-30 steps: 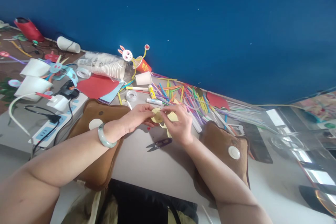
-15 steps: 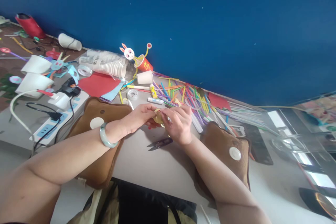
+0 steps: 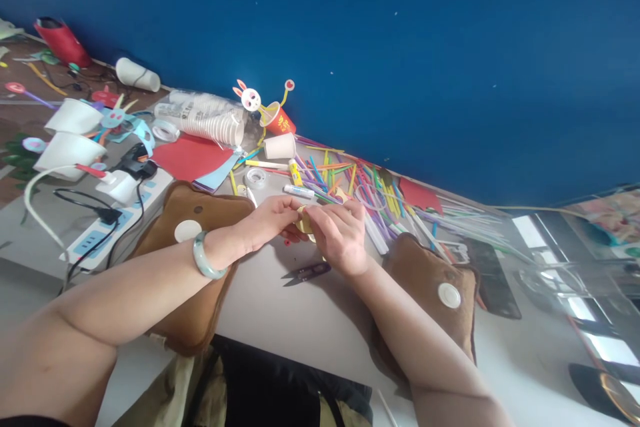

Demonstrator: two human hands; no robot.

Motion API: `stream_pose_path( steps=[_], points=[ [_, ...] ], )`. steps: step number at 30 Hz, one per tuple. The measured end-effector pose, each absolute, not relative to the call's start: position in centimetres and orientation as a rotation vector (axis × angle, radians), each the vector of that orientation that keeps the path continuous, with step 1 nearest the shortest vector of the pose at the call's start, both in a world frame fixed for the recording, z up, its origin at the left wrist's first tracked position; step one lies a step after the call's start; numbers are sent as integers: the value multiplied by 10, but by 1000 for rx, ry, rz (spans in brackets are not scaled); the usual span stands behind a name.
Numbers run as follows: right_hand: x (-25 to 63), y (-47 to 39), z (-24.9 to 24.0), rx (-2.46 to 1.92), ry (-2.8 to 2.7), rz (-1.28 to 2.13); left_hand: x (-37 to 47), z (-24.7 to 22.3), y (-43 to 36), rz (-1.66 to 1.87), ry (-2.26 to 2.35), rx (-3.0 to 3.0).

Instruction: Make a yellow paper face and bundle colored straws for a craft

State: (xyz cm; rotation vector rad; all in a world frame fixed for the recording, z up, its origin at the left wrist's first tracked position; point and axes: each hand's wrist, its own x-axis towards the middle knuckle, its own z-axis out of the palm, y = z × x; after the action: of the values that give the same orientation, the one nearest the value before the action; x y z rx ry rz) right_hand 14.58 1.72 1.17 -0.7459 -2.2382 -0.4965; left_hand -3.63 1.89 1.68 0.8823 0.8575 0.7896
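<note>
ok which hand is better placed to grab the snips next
Probably the right hand: the dark snips lie closer to it, handle end towards its side, though its fingers are on the yellow piece.

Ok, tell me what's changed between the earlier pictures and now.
The round yellow piece has been tilted: its flat face showed broadly earlier, and now it looks narrower, with the right hand hiding more of the yellow. Right and left hand are both still on it; nothing visibly let go. The snips, red cup and straws stayed put.
</note>
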Motion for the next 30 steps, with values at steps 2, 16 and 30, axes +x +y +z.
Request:
stream_pose_path(
  steps=[2, 16, 30],
  points=[
    [146, 17, 12, -737, -2249, -504, -37, 16, 19, 790, 853, 890],
    [147, 17, 13, -773, -2274, -396, -35, 13, 21, 838, 920, 932],
    [137, 20, 23, -1361, -1665, 929, -35, 4, 20, 974, 943, 1086]
  ],
)
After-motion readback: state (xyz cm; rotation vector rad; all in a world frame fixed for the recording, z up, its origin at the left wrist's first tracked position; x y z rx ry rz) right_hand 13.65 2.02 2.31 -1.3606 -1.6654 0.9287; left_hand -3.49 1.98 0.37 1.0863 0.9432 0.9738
